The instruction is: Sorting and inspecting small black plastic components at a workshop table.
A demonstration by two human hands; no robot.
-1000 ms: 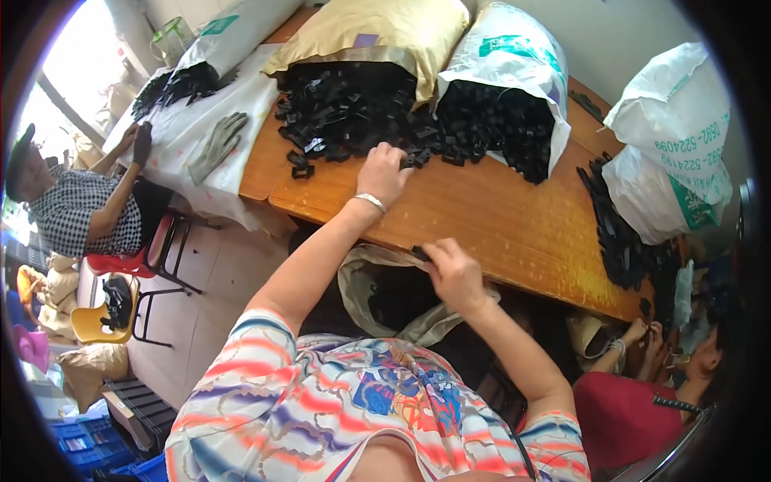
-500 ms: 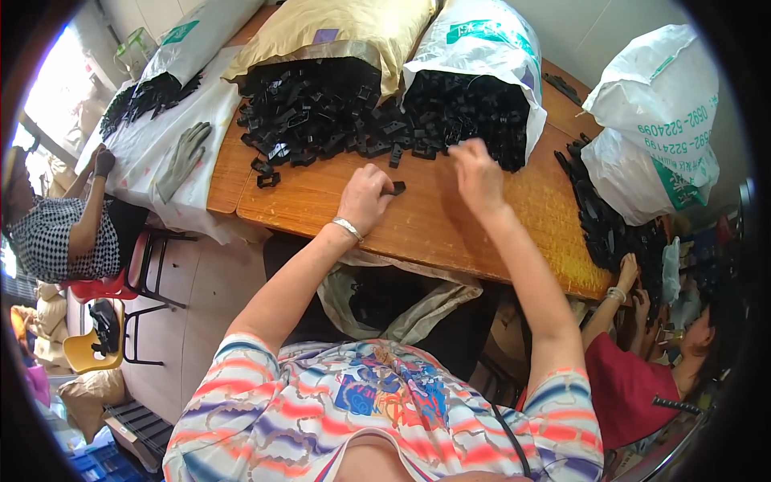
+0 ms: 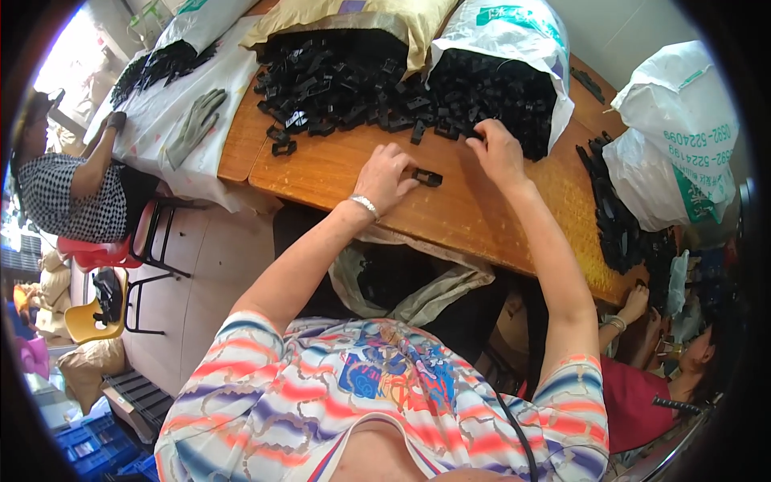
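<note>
My left hand (image 3: pixel 387 180) is above the wooden table (image 3: pixel 321 178), its thumb and fingers closed on one end of a small black plastic part (image 3: pixel 428 177). The part's other end sticks out to the right, showing an opening in its frame. My right hand (image 3: pixel 501 154) is at the near edge of a pile of black plastic parts (image 3: pixel 345 88). Its thumb and forefinger are pinched around a dark part, mostly hidden by the fingers. The pile spills from a tan sack (image 3: pixel 353 18) and a white sack (image 3: pixel 506 32).
An open cloth bag (image 3: pixel 450 283) with dark contents hangs at my lap. At right, a person in a red top (image 3: pixel 642 394) handles long black parts (image 3: pixel 614 217) beside a white sack (image 3: pixel 671 128). At left, another person (image 3: pixel 72 185) sits by a cloth-covered table with a grey glove (image 3: pixel 195 128).
The view has shifted, so the table sits further right and up. My right hand, blurred before, now pinches at the pile's edge. More of the part in my left hand shows.
</note>
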